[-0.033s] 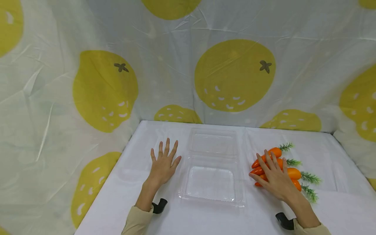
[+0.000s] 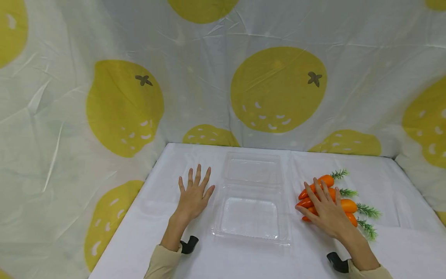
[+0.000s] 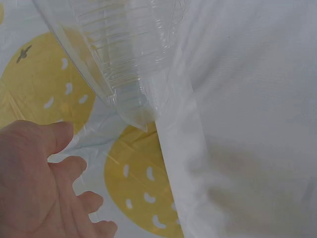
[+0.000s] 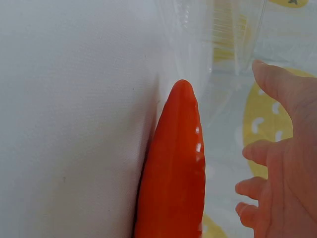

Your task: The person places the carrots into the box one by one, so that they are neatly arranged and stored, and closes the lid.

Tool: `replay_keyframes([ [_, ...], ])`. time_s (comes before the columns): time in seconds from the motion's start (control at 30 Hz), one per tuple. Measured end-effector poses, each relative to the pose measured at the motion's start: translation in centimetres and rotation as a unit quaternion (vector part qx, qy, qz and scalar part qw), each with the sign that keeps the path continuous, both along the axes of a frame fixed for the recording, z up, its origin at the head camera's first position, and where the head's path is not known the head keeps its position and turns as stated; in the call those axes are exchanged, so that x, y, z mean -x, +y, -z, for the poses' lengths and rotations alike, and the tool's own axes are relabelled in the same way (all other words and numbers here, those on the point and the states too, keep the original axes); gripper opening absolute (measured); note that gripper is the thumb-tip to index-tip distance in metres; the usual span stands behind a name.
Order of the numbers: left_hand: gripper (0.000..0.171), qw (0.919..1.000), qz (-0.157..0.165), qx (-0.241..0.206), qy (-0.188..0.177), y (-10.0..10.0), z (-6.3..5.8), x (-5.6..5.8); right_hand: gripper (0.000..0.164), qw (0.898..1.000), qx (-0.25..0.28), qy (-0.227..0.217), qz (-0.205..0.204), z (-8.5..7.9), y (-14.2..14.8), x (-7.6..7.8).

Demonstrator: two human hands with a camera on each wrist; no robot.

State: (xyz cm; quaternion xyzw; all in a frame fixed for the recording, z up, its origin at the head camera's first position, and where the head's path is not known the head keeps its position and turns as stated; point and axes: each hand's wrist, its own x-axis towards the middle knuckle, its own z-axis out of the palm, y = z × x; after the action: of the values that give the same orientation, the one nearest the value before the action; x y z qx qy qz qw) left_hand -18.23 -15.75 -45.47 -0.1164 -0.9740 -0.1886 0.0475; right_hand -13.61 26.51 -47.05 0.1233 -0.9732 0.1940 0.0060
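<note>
My left hand [image 2: 192, 199] has its fingers spread and holds nothing, over the white cloth just left of a clear plastic clamshell box [image 2: 249, 217]. The box lies unfolded with its lid [image 2: 252, 166] on the far side, and nothing is inside. On the right, several orange carrots [image 2: 348, 206] with green leafy tops lie side by side, tips pointing left. Fingers spread, my right hand [image 2: 329, 217] reaches over them and partly hides them in the head view. One carrot [image 4: 173, 173] fills the middle of the right wrist view, with the fingers apart from it there.
The table [image 2: 244, 259] is covered with a white cloth. Fabric printed with yellow lemons [image 2: 278, 89] hangs behind it and along the left. A black fitting [image 2: 189, 245] sticks out at the left wrist, and a similar one [image 2: 337, 262] at the right.
</note>
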Motion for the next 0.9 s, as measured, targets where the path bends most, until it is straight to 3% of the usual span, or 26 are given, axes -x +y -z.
replay_keyframes([
  [0.23, 0.066, 0.9999, 0.003, -0.013, -0.006, -0.1, 0.3, -0.4, 0.087, 1.000, 0.002, 0.000, -0.003, 0.5, 0.0, -0.2],
  [0.5, 0.065, 0.9975, 0.037, -0.052, -0.030, 0.4, 0.4, -1.2, 0.089, 1.000, 0.002, 0.000, 0.002, 0.6, 0.0, -0.5],
  [0.9, 0.063, 0.9872, 0.071, -0.108, -0.094, 0.7, 1.2, -3.7, 0.088, 1.000, 0.001, 0.000, 0.015, 0.4, 1.6, -1.9],
])
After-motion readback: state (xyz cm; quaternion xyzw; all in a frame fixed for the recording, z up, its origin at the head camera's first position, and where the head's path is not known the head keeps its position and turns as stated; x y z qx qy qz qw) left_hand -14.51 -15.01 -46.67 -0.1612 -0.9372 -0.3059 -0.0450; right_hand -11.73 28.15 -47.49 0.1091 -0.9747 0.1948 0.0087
